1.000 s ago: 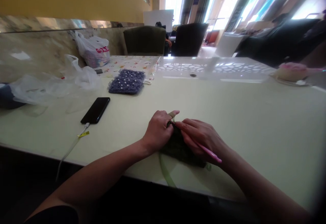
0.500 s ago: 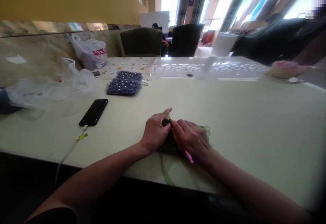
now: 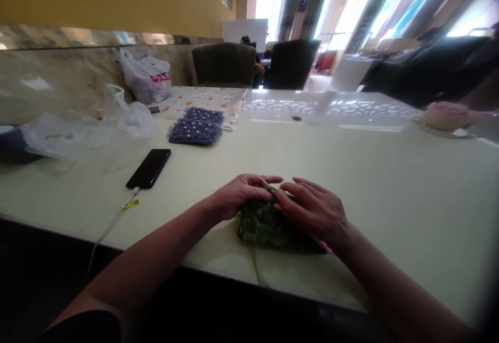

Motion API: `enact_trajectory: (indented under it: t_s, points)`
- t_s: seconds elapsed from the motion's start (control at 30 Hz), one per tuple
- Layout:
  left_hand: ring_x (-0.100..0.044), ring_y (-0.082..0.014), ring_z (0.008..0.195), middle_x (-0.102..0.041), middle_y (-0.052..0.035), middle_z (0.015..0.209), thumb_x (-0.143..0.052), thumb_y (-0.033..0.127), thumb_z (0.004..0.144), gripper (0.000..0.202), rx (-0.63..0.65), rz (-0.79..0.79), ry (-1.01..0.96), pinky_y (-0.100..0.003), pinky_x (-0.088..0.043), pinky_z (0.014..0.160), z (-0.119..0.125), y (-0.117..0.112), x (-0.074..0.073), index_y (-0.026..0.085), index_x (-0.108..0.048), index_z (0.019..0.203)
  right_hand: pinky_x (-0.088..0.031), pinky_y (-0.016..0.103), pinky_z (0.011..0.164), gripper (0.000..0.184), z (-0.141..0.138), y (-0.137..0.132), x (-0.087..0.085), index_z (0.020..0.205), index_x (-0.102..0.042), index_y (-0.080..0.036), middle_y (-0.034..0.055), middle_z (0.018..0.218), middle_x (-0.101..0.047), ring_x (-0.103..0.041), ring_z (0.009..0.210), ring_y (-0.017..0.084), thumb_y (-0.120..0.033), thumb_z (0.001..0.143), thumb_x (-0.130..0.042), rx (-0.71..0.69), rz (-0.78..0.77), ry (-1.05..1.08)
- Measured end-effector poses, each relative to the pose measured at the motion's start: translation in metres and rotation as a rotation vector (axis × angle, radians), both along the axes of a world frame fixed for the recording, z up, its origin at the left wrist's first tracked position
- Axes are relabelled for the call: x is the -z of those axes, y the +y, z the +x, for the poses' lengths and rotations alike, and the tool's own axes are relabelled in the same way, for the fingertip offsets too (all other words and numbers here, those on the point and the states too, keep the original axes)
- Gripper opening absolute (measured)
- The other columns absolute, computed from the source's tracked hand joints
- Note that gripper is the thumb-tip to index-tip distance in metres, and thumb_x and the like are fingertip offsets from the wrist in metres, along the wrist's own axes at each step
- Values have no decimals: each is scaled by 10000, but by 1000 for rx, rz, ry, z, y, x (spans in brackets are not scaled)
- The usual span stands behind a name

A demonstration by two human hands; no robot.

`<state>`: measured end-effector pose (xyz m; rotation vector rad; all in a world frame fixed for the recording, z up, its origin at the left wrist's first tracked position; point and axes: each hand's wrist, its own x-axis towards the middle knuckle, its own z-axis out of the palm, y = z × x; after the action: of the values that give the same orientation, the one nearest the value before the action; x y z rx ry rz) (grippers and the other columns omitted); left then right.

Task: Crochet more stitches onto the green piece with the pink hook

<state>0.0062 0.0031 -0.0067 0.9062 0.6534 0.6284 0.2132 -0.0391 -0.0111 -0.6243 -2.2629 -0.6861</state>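
A dark green crocheted piece [image 3: 265, 228] lies on the pale table top [image 3: 390, 187], bunched under both hands. My left hand [image 3: 241, 195] curls over its upper left side. My right hand [image 3: 314, 210] lies against it from the right, fingers reaching toward my left hand. A pink crochet hook [image 3: 324, 246] is mostly hidden under my right hand, with only its end showing. A light green ribbon [image 3: 258, 267] trails from the piece toward the table's near edge.
Left of my hands lies a black phone [image 3: 148, 169] with a white cable. Farther back are a purple pearl-beaded crochet panel [image 3: 196, 126], a patterned cloth [image 3: 202, 100], and plastic bags [image 3: 146, 77]. A pink-topped round object [image 3: 446, 116] sits at the right.
My left hand has lowered its raised finger and spread over the work. My right hand has moved right, and the hook now lies mostly hidden beneath it. More of the green piece shows.
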Motion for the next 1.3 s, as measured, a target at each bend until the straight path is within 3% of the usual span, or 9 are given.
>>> enact_trajectory:
  t_s: [0.2, 0.43, 0.6, 0.7, 0.87, 1.03, 1.1, 1.2, 1.3]
  points:
    - [-699, -157, 774, -767, -86, 896, -771, 128, 645, 523, -50, 75, 60, -305, -529, 808, -7, 7, -2, 145, -717, 1165, -570, 370, 944, 134, 8, 3, -5, 1043, -633, -177, 76, 1042, -713, -697, 905, 182, -123, 924, -600, -39, -175, 51]
    - [-639, -98, 666, -738, -22, 767, -687, 94, 672, 456, -97, 307, 262, -219, -498, 681, -9, 8, -7, 163, -749, 1119, -479, 404, 1094, 171, 15, 1, -15, 1048, -671, -230, 24, 1061, -734, -704, 992, 169, -151, 960, -547, -269, -778, 356]
    - [-648, -100, 703, -737, -24, 804, -696, 100, 669, 450, -70, 264, 173, -229, -502, 728, -6, 3, -6, 176, -754, 1108, -573, 318, 888, 142, 13, 2, -12, 930, -720, -237, 37, 999, -743, -706, 953, 192, -256, 965, -583, -281, -1025, 604]
    - [-675, -129, 771, -751, -48, 877, -757, 145, 658, 468, -13, 133, 42, -270, -515, 799, -1, -3, -1, 193, -746, 1123, -548, 233, 671, 115, 8, 0, -5, 964, -716, -231, 30, 880, -716, -684, 768, 147, -264, 950, -606, -205, -905, 597]
    - [-670, -150, 791, -739, -77, 899, -815, 271, 658, 302, 70, 116, 61, -292, -512, 838, 2, -7, 1, 145, -784, 931, -416, 191, 508, 134, -2, -4, 5, 1040, -700, -209, -21, 678, -601, -542, 530, 79, -198, 926, -631, -63, -426, 397]
    - [-598, -258, 1184, -583, -96, 1404, -837, 320, 679, 367, -46, 380, 275, -338, -453, 1004, -2, -2, -5, 205, -774, 1022, -522, 202, 580, 86, -6, -6, 9, 971, -683, -230, -3, 787, -712, -664, 625, 123, -240, 941, -603, -14, -525, 545]
    - [-615, -237, 1139, -608, -87, 1358, -839, 284, 681, 499, -100, 356, 207, -343, -460, 993, -1, -4, -5, 239, -726, 1165, -532, 203, 578, 76, -7, -6, 9, 953, -685, -228, -8, 808, -730, -678, 638, 128, -254, 932, -617, -24, -599, 628]
    - [-645, -151, 941, -683, -19, 1064, -827, 209, 694, 757, -140, 269, 50, -328, -471, 953, 3, -9, -2, 307, -553, 1393, -534, 196, 597, 73, -6, -4, 9, 969, -682, -222, -11, 830, -731, -680, 663, 122, -244, 933, -623, -76, -649, 660]
    - [-614, -107, 896, -648, 17, 978, -809, 157, 699, 757, -192, 291, 27, -281, -446, 958, 8, -14, 2, 321, -552, 1392, -493, 189, 575, 90, -7, -3, 8, 993, -669, -206, 0, 794, -688, -635, 623, 103, -216, 957, -587, -23, -538, 496]
